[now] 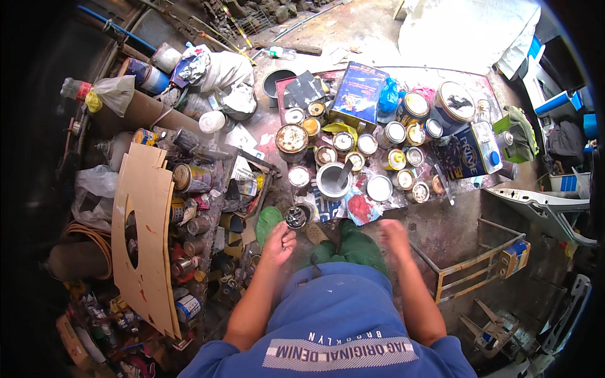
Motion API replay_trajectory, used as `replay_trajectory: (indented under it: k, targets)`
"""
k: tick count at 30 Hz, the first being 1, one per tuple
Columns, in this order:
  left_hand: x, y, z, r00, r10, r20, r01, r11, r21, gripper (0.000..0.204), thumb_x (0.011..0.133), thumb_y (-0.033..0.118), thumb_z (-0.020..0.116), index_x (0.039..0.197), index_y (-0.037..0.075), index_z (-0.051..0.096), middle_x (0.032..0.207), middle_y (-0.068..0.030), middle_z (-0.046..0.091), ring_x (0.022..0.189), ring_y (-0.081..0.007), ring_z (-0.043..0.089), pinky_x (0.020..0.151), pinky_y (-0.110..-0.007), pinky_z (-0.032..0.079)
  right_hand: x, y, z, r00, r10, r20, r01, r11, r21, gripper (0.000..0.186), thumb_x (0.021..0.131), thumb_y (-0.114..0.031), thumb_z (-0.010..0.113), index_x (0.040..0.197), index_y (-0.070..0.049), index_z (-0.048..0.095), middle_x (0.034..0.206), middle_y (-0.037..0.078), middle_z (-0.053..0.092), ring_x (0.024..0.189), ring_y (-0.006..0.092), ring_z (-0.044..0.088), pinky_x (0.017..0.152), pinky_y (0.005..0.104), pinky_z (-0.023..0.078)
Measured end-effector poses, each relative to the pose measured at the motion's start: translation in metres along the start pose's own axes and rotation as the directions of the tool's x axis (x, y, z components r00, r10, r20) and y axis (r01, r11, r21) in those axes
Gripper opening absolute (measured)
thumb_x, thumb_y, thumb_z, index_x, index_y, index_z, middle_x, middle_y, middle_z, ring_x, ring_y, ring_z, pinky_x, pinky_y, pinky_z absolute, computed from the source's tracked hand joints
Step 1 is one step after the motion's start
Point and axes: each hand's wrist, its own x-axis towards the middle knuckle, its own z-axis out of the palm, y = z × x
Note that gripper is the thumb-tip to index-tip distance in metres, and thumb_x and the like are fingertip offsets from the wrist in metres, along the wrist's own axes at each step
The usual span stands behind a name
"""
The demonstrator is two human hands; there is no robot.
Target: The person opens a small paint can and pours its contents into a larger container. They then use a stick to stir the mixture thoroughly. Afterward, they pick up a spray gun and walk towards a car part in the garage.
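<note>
My left hand (279, 244) is closed, its curled fingers at the near side of a small round can (297, 217) with glossy black contents, which it appears to hold just off the table's front edge. Smeared by motion, my right hand (394, 240) hovers near that edge farther right; whether its fingers hold anything is unclear. Between the hands and slightly beyond them stands an open can of grey paint (334, 181) with a flat stirring stick (345, 172) leaning in it. Beside it lie a red-and-blue stained rag (362, 206) and a white-topped can (379, 188).
Several paint cans crowd the table (398, 200), with a large blue rectangular tin (359, 94) behind. At right are a blue-capped jug (485, 148) and a metal frame (466, 271). Leftward, a cardboard sheet (142, 252) leans among cluttered cans; a dark bucket (277, 82) stands farther back.
</note>
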Motion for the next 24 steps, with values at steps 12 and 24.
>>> replay_trajectory:
  k: [12, 24]
  targets:
    - [-0.029, -0.018, 0.031, 0.967, 0.01, 0.255, 0.019, 0.994, -0.111, 0.006, 0.101, 0.018, 0.064, 0.102, 0.013, 0.067, 0.097, -0.0033, 0.064, 0.067, -0.0071, 0.048, 0.052, -0.019, 0.038, -0.057, -0.014, 0.175, 0.835, 0.116, 0.537, -0.27, 0.938, 0.218, 0.018, 0.104, -0.019, 0.059, 0.116, -0.007, 0.061, 0.099, 0.0, 0.064, 0.087, 0.0101, 0.06, 0.073, 0.0266, 0.049]
    - [-0.038, -0.018, 0.022, 0.944, 0.01, 0.33, 0.011, 0.998, -0.063, 0.018, 0.102, 0.02, 0.062, 0.11, 0.004, 0.062, 0.108, -0.0116, 0.066, 0.067, -0.0046, 0.047, 0.053, -0.018, 0.038, -0.076, -0.017, 0.183, 0.82, 0.03, 0.572, -0.254, 0.914, 0.315, 0.014, 0.103, -0.021, 0.058, 0.112, -0.01, 0.061, 0.096, -0.002, 0.063, 0.086, 0.0094, 0.059, 0.074, 0.0273, 0.049]
